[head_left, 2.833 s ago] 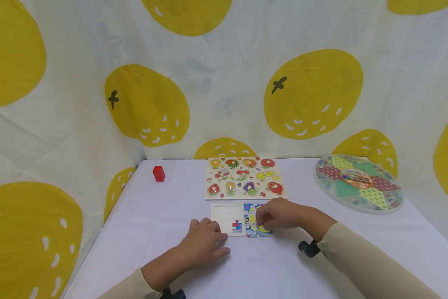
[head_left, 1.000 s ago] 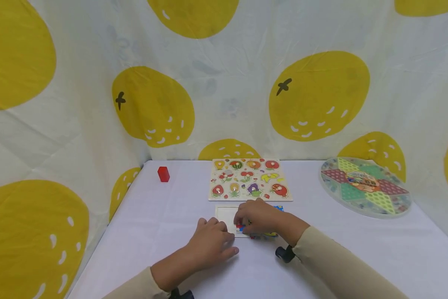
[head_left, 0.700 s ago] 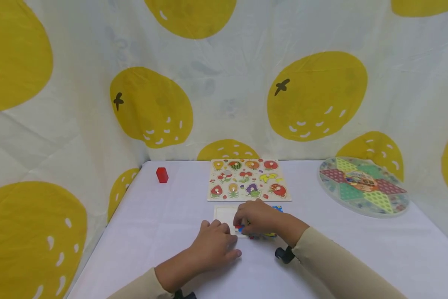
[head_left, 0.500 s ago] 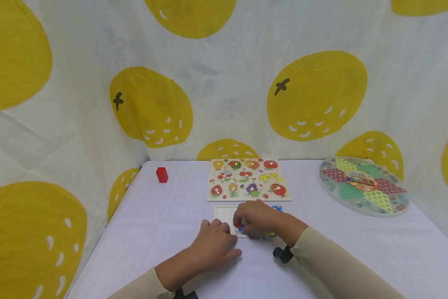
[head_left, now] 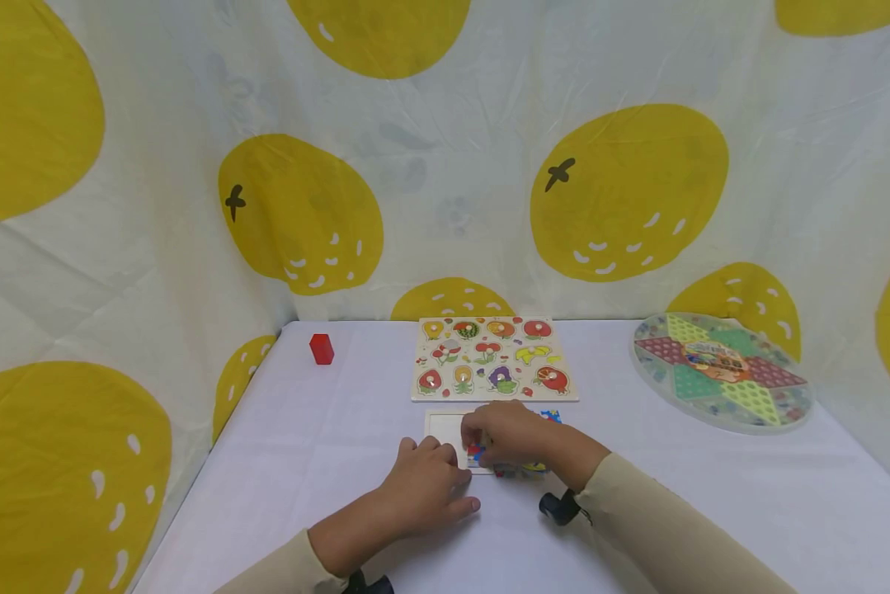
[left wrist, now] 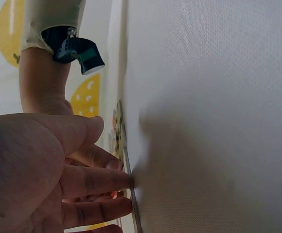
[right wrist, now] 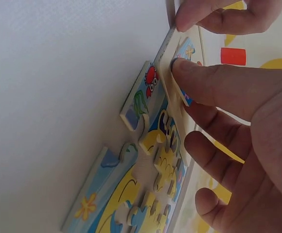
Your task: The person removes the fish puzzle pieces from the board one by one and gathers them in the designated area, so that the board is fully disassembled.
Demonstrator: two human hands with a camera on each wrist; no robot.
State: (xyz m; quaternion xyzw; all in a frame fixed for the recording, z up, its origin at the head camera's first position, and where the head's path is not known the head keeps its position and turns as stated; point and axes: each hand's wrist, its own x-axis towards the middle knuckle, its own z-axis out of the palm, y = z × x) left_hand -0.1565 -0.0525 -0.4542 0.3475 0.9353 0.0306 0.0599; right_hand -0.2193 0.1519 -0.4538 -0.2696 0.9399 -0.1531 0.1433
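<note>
My right hand (head_left: pixel 515 433) is over the lower right corner of a shallow wooden puzzle tray (head_left: pixel 445 427). Its thumb and forefinger pinch a blue jigsaw piece (right wrist: pixel 185 97), tilted at the tray's rim. A starfish-printed area (right wrist: pixel 187 50) shows just beyond the thumb; whether it belongs to the same piece I cannot tell. My left hand (head_left: pixel 424 487) has its fingers extended, fingertips touching the tray's near edge in the left wrist view. Loose jigsaw pieces (right wrist: pixel 119 199) with yellow and blue print lie beside the tray, mostly beneath my right hand in the head view.
A fruit peg puzzle board (head_left: pixel 495 359) lies just behind the tray. At the back left stands a red block (head_left: pixel 322 349). A round Chinese checkers board (head_left: pixel 722 371) lies on the right. Fruit-printed cloth (head_left: pixel 452 165) hangs around the white table (head_left: pixel 326 429).
Since the earliest frame my right hand has moved left from the loose pieces to the tray's corner. During the last second both hands have stayed nearly in place.
</note>
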